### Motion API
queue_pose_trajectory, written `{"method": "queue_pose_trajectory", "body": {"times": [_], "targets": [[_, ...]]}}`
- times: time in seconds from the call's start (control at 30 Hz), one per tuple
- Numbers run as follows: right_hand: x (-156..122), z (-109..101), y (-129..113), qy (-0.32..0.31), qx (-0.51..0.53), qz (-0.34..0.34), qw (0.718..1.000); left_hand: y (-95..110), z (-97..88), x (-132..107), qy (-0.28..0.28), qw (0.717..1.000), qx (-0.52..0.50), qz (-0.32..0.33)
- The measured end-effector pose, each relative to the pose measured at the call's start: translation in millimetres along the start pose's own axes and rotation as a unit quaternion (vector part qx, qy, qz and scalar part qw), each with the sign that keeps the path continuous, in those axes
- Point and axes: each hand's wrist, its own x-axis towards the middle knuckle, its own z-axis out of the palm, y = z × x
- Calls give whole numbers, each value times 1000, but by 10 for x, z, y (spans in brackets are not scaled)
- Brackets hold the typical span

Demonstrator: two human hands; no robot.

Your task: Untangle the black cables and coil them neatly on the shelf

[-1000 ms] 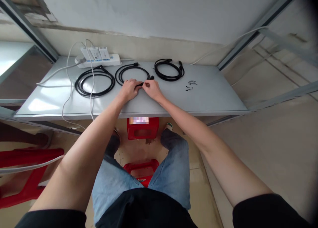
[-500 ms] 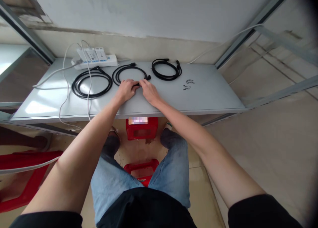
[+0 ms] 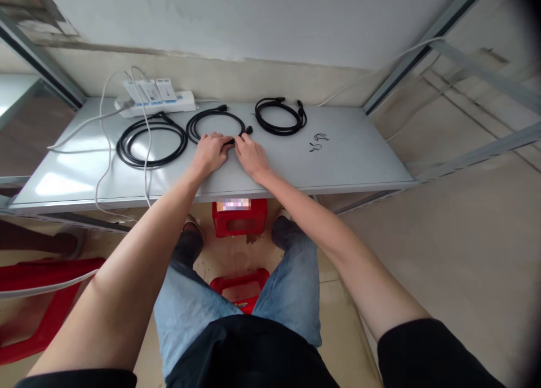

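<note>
A black cable (image 3: 220,113) lies in a loose coil at the middle of the grey table, with a plug at its back and another end by my fingers. My left hand (image 3: 211,152) is closed on the near side of this coil. Close beside it, my right hand (image 3: 251,155) pinches the same bundled strands near the plug end. Fingertips hide the exact spot they grip. A second coiled black cable (image 3: 185,142) lies to the left, and a third coiled black cable (image 3: 282,133) sits at the back right. Several short black ties (image 3: 320,137) lie farther right.
A white power strip (image 3: 183,101) with plugged-in adapters stands at the back left against the wall. White cords (image 3: 147,145) hang over the table's front edge. A red stool (image 3: 239,225) is under the table, and metal posts (image 3: 406,64) rise at both ends.
Both hands stay at the near side of the middle coil, with only slight finger movement. The whole view has shifted slightly.
</note>
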Motion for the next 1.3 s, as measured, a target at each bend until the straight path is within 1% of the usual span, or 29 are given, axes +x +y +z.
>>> {"method": "queue_pose_trajectory", "body": {"times": [0.23,0.37,0.5,0.6,0.73,0.9,1.13,1.3], "targets": [[25,113,99,33,43,-26,998,25,-6,-23,12,1000,-4,4],[39,181,136,49,57,-34,997,34,-4,-34,9,1000,-7,3],[50,177,131,70,63,-60,994,25,-1,-32,6,1000,-4,6],[48,131,99,67,48,-66,994,16,6,-23,6,1000,-3,10],[22,67,53,44,12,-63,997,5,22,-14,9,1000,5,17],[7,50,62,52,-5,-51,997,-3,30,-8,9,1000,7,23],[57,101,116,90,33,-15,995,3,12,-4,0,1000,8,23],[100,80,136,110,97,13,989,13,-10,-8,-11,1000,12,24]]}}
